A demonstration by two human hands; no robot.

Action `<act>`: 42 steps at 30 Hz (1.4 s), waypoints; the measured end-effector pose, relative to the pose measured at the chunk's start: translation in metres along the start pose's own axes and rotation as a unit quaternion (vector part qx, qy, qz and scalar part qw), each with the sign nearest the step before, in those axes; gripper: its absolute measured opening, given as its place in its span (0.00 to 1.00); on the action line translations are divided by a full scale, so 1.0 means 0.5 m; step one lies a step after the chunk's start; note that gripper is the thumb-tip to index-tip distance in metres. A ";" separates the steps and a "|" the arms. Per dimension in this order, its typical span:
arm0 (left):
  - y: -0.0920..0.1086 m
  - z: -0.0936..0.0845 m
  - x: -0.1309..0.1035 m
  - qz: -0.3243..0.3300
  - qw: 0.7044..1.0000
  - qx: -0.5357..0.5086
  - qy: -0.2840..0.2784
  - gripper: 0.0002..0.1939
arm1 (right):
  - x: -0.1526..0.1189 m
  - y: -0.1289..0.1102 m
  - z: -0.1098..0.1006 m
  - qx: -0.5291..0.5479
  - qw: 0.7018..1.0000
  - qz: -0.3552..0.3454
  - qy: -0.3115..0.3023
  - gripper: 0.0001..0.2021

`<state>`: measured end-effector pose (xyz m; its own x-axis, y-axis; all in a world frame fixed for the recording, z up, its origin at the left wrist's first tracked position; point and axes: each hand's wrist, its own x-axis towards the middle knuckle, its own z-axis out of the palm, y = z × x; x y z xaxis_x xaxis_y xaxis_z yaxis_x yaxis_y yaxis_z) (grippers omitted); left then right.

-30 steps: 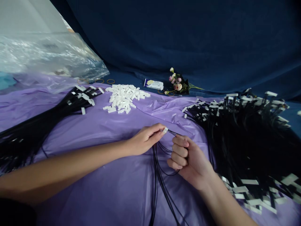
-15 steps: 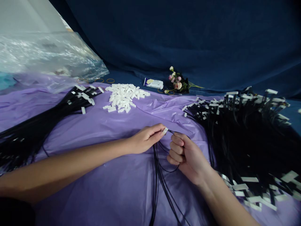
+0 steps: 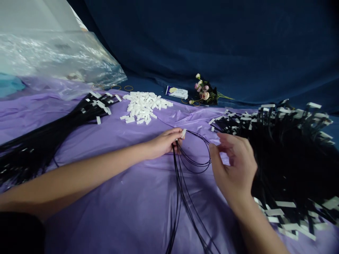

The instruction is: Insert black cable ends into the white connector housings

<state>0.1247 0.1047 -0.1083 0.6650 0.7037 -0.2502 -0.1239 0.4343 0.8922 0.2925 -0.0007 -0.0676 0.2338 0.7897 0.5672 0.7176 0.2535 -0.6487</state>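
Between the thumb and fingers of my left hand [image 3: 167, 141] a white connector [image 3: 183, 133] is pinched. Thin black wires [image 3: 199, 164] run out of it, curve in a loop to the right and hang down toward the front. My right hand [image 3: 234, 165] is open beside the loop, thumb and fingers apart, with its thumb tip close to the wires; whether it touches them I cannot tell. Beyond my left hand lies a heap of small white connectors [image 3: 144, 106] on the purple cloth [image 3: 111, 208].
A bundle of black wires [image 3: 50, 132] with white ends lies at left. A larger pile of such wires [image 3: 291, 158] covers the right side. Toward the back are a wrapped packet [image 3: 177, 92], artificial flowers [image 3: 203, 91], and clear plastic sheeting [image 3: 66, 60].
My right hand has let go of the wires, opened and moved right. The wires now form a wider loop. My left hand still pinches the connector, slightly higher in view.
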 end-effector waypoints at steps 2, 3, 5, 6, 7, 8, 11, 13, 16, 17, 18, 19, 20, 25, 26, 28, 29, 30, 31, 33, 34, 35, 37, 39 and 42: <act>0.002 -0.002 0.002 -0.012 0.999 -0.031 0.004 0.07 | -0.005 -0.008 -0.004 0.014 0.989 -0.148 0.006 0.14; 0.004 -0.001 0.001 -0.019 0.999 -0.036 0.008 0.08 | -0.008 -0.012 -0.004 0.049 0.977 -0.203 -0.029 0.15; 0.009 0.000 -0.003 -0.031 0.999 -0.036 0.012 0.08 | -0.014 -0.018 0.000 0.110 0.949 -0.265 -0.131 0.14; 0.011 0.001 -0.005 -0.034 0.999 -0.036 0.012 0.08 | -0.017 -0.018 0.003 0.120 0.938 -0.272 -0.179 0.13; 0.013 0.001 -0.006 -0.036 0.999 -0.039 0.010 0.08 | -0.019 -0.016 0.007 0.116 0.931 -0.270 -0.218 0.12; 0.015 0.001 -0.007 -0.036 0.998 -0.043 0.007 0.07 | -0.021 -0.013 0.011 0.107 0.926 -0.267 -0.244 0.11; 0.015 -0.001 -0.005 -0.041 0.998 -0.052 0.004 0.08 | -0.021 0.002 0.019 0.068 0.920 -0.263 -0.281 0.09; 0.014 -0.004 -0.003 -0.050 0.997 -0.053 0.007 0.09 | -0.019 0.012 0.023 0.026 0.918 -0.267 -0.293 0.09; 0.014 -0.007 0.000 -0.063 0.996 -0.059 0.011 0.10 | -0.015 0.023 0.026 -0.035 0.909 -0.274 -0.311 0.09; 0.015 -0.008 0.000 -0.067 0.996 -0.062 0.012 0.10 | -0.013 0.025 0.028 -0.044 0.905 -0.278 -0.319 0.09; 0.017 -0.008 0.000 -0.071 0.995 -0.065 0.014 0.09 | -0.012 0.026 0.029 -0.046 0.900 -0.283 -0.327 0.09; 0.018 -0.007 0.000 -0.075 0.995 -0.068 0.016 0.09 | -0.010 0.028 0.030 -0.045 0.896 -0.289 -0.333 0.08; 0.019 -0.006 0.000 -0.079 0.994 -0.070 0.019 0.09 | -0.008 0.029 0.032 -0.043 0.894 -0.294 -0.337 0.08; 0.020 -0.004 0.003 -0.078 0.994 -0.064 0.034 0.09 | 0.000 0.039 0.036 0.007 0.901 -0.279 -0.331 0.07; 0.018 -0.005 0.004 -0.074 0.995 -0.063 0.037 0.09 | 0.002 0.041 0.036 0.041 0.909 -0.259 -0.325 0.06; 0.014 -0.006 0.005 -0.065 0.995 -0.065 0.040 0.09 | 0.006 0.042 0.038 0.122 0.927 -0.192 -0.298 0.05; 0.012 -0.007 0.005 -0.060 0.995 -0.068 0.040 0.09 | 0.008 0.042 0.040 0.162 0.937 -0.142 -0.275 0.04; 0.010 -0.007 0.005 -0.054 0.995 -0.069 0.037 0.09 | 0.011 0.042 0.043 0.202 0.945 -0.081 -0.244 0.03; 0.007 -0.007 0.004 -0.047 0.996 -0.068 0.030 0.09 | 0.014 0.042 0.046 0.246 0.947 -0.012 -0.206 0.02; 0.003 -0.007 0.002 -0.029 0.998 -0.057 0.011 0.09 | 0.021 0.043 0.052 0.345 0.922 0.133 -0.118 0.02; 0.002 -0.006 0.001 -0.022 0.998 -0.050 0.003 0.10 | 0.025 0.045 0.054 0.397 0.894 0.196 -0.073 0.04; 0.000 -0.006 0.001 -0.017 0.999 -0.042 -0.003 0.10 | 0.031 0.048 0.054 0.445 0.861 0.245 -0.031 0.06; -0.001 -0.004 -0.001 -0.011 0.999 -0.029 -0.008 0.10 | 0.044 0.054 0.046 0.526 0.793 0.303 0.044 0.10; -0.001 -0.002 -0.001 -0.009 1.000 -0.019 -0.009 0.10 | 0.058 0.059 0.028 0.590 0.737 0.314 0.104 0.11; 0.001 0.000 -0.003 -0.009 1.000 -0.003 -0.010 0.09 | 0.067 0.053 -0.001 0.644 0.691 0.309 0.109 0.12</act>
<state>0.1238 0.1039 -0.1076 0.6824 0.6837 -0.2586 -0.1161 0.4507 0.8851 0.3198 0.0321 -0.0654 0.4293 0.9018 -0.0494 -0.7101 0.3033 -0.6354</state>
